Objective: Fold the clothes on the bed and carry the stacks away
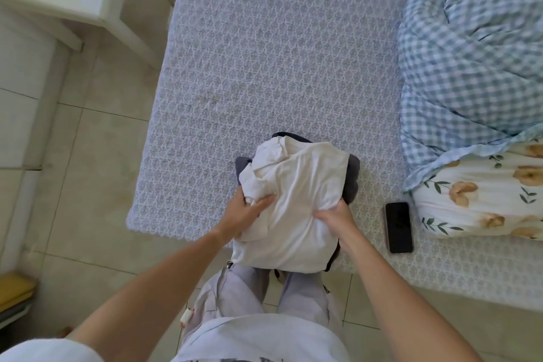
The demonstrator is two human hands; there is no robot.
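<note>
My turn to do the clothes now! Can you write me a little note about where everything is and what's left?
Left hand grips the left edge of the white garment topping the stack; right hand grips its right side.
The stack, with dark clothes underneath, sits at the near edge of the bed.
Done: the clothes are gathered in one stack.
Left: lift and carry it away. Mind the phone beside it.

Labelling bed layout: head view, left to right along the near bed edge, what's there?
left hand → white garment atop the clothes stack → right hand → phone → floral pillow.
</note>
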